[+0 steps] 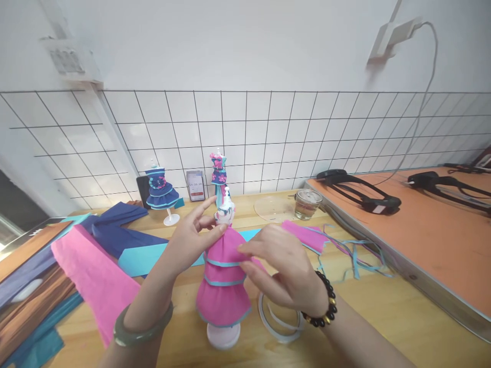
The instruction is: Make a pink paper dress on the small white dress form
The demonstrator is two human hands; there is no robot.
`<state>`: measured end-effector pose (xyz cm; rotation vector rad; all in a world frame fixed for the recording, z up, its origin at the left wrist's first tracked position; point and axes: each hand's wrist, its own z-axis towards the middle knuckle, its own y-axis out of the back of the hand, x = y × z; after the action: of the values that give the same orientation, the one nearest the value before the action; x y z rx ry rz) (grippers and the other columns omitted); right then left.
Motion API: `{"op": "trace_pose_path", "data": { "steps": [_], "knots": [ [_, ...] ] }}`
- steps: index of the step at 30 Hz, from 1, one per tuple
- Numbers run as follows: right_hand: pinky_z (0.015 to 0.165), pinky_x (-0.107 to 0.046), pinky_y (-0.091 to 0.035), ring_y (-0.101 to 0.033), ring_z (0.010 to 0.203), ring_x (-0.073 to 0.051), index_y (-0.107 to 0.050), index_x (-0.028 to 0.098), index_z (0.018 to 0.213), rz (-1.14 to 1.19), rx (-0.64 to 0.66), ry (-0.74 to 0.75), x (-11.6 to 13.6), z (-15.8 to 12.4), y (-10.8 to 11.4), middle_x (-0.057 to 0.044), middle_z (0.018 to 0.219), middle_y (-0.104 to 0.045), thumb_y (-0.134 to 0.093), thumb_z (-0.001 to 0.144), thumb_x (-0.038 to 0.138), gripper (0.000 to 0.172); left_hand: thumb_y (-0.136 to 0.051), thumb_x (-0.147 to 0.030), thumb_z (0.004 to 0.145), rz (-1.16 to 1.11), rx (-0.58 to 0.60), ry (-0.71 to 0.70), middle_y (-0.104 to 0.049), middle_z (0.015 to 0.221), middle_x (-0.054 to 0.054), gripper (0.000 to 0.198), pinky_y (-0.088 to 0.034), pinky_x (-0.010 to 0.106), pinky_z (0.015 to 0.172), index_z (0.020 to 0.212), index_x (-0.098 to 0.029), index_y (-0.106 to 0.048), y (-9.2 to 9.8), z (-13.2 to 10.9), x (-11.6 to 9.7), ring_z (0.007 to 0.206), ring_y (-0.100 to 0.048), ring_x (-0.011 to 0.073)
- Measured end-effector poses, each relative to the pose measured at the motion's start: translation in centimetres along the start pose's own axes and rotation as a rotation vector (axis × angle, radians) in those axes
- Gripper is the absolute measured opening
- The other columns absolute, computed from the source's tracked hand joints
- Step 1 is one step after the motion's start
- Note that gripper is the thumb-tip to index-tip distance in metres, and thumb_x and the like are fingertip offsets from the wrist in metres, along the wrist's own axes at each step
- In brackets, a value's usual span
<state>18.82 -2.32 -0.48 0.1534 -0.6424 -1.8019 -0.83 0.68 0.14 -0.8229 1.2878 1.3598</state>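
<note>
A small dress form [226, 208] stands on a round white base [223, 336] in front of me. It wears a tiered pink skirt [224, 301] with light blue edging. My left hand [194, 232] grips the waist from the left, thumb on the top pink tier and index finger reaching up behind the bust. On the right side, my right hand [282, 263] pinches the edge of the top pink tier between thumb and fingers; it is slightly blurred. Beside the base lies a ring of white tape [280, 337], partly under my right hand.
Pink fabric [90, 271], navy fabric [118, 225] and several other pieces lie at left. Behind stand two dressed mini forms [163, 189] and a phone [196, 185]. A glass jar [308, 204], thin strips [358, 258] and an orange-topped case [422, 245] are at right.
</note>
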Motion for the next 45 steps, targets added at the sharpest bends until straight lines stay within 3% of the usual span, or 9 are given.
{"op": "trace_pose_path", "data": {
  "steps": [3, 5, 9, 15, 21, 27, 35, 42, 45],
  "knots": [
    [0.068, -0.03, -0.045, -0.058, 0.074, -0.016, -0.059, 0.018, 0.087, 0.135, -0.01, -0.348, -0.5, 0.1, 0.1, -0.004, 0.079, -0.065, -0.049, 0.09, 0.024, 0.012, -0.063, -0.036, 0.079, -0.004, 0.082, -0.028, -0.067, 0.086, 0.002, 0.075, -0.045, 0.031, 0.081, 0.143, -0.025, -0.026, 0.3, -0.3, 0.0, 0.084, -0.059, 0.0161],
    [0.072, -0.029, -0.045, -0.057, 0.079, -0.015, -0.058, 0.018, 0.087, 0.28, 0.068, -0.566, -1.1, 0.2, 0.1, -0.004, 0.085, -0.064, -0.047, 0.092, 0.032, 0.018, -0.062, -0.035, 0.08, -0.034, 0.146, -0.042, -0.064, 0.083, 0.0, 0.072, -0.045, 0.029, 0.079, 0.143, -0.027, -0.027, 0.4, -0.4, 0.0, 0.082, -0.058, 0.0145],
    [0.065, -0.025, -0.043, -0.052, 0.072, -0.012, -0.055, 0.016, 0.083, 0.611, 0.29, -0.78, -2.0, 0.3, -0.1, -0.001, 0.079, -0.057, -0.046, 0.091, 0.044, 0.03, -0.061, -0.034, 0.082, -0.052, 0.234, -0.045, -0.06, 0.08, -0.001, 0.069, -0.045, 0.028, 0.078, 0.142, -0.029, -0.027, 0.6, -0.5, 0.4, 0.083, -0.057, 0.0146],
    [0.055, -0.023, -0.032, -0.039, 0.06, -0.009, -0.053, 0.016, 0.073, 0.77, 0.4, -0.818, -2.4, 0.0, 0.1, 0.004, 0.066, -0.044, -0.053, 0.084, 0.052, 0.037, -0.06, -0.034, 0.083, -0.053, 0.3, -0.026, -0.06, 0.084, 0.0, 0.067, -0.045, 0.028, 0.077, 0.142, -0.03, -0.028, 0.7, -0.4, 0.9, 0.08, -0.056, 0.0138],
    [0.05, -0.022, -0.026, -0.034, 0.054, -0.007, -0.052, 0.016, 0.067, 0.853, 0.491, -0.902, -2.3, 0.0, 0.4, 0.005, 0.06, -0.04, -0.06, 0.079, 0.052, 0.039, -0.06, -0.033, 0.083, -0.047, 0.308, -0.039, -0.059, 0.084, 0.001, 0.06, -0.046, 0.028, 0.077, 0.138, -0.028, -0.036, 0.9, -0.4, 1.1, 0.084, -0.055, 0.0151],
    [0.05, -0.021, -0.029, -0.037, 0.056, -0.008, -0.046, 0.018, 0.065, 0.761, 0.403, -0.919, -2.5, -0.1, 0.1, 0.005, 0.061, -0.044, -0.069, 0.073, 0.046, 0.037, -0.062, -0.03, 0.082, -0.087, 0.336, -0.056, -0.059, 0.092, 0.002, 0.041, -0.046, 0.028, 0.082, 0.122, -0.026, -0.051, 0.6, -0.1, 1.4, 0.091, -0.056, 0.0164],
    [0.05, -0.02, -0.029, -0.038, 0.055, -0.007, -0.053, 0.016, 0.07, 0.845, 0.344, -0.935, -2.1, -0.1, -0.3, 0.005, 0.062, -0.046, -0.067, 0.076, 0.045, 0.033, -0.058, -0.031, 0.085, -0.061, 0.36, -0.078, -0.061, 0.093, 0.003, 0.044, -0.046, 0.031, 0.083, 0.128, -0.024, -0.05, 0.1, -0.1, 1.0, 0.091, -0.056, 0.0178],
    [0.047, -0.02, -0.029, -0.039, 0.051, -0.007, -0.059, 0.015, 0.071, 0.61, 0.317, -0.919, -1.7, -0.1, -0.7, 0.003, 0.058, -0.047, -0.06, 0.082, 0.042, 0.029, -0.061, -0.032, 0.083, -0.018, 0.329, -0.092, -0.061, 0.084, 0.002, 0.044, -0.047, 0.031, 0.077, 0.126, -0.024, -0.054, 0.0, 0.2, 1.1, 0.083, -0.056, 0.0169],
    [0.047, -0.02, -0.031, -0.042, 0.052, -0.008, -0.06, 0.015, 0.071, 0.527, 0.311, -0.899, -1.7, -0.3, -0.9, 0.003, 0.059, -0.049, -0.056, 0.084, 0.039, 0.027, -0.061, -0.031, 0.083, -0.011, 0.318, -0.11, -0.062, 0.09, 0.003, 0.042, -0.047, 0.032, 0.082, 0.123, -0.023, -0.056, -0.1, 0.1, 1.0, 0.088, -0.057, 0.0173]
  ]
}}
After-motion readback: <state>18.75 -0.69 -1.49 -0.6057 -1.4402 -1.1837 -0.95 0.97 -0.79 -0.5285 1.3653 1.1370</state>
